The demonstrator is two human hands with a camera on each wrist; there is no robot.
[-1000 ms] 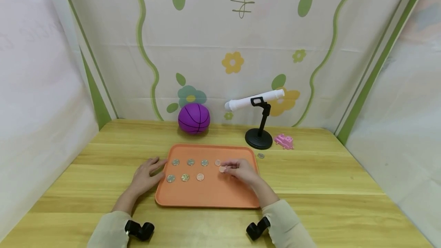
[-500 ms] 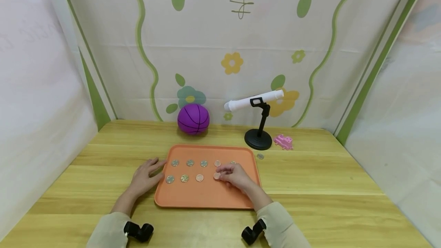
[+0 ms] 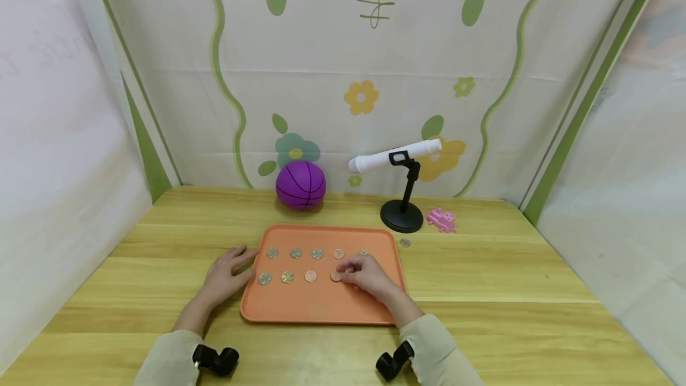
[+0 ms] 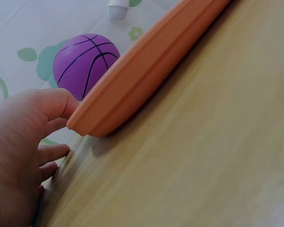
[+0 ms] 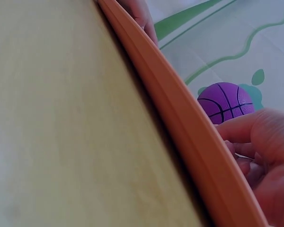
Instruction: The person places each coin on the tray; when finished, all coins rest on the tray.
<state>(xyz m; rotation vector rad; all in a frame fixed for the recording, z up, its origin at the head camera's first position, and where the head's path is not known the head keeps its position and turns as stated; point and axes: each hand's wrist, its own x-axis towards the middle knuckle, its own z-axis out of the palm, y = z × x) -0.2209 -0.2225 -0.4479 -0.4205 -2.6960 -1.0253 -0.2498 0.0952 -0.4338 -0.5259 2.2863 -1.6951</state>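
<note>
A light wooden table (image 3: pixel 482 290) stands inside floral fabric walls (image 3: pixel 332 76). On its orange tray (image 3: pixel 321 305), the right hand (image 3: pixel 367 276) pinches a copper coin (image 3: pixel 335 276) in the near row. The left hand (image 3: pixel 225 276) rests at the tray's edge, fingers loosely spread.
</note>
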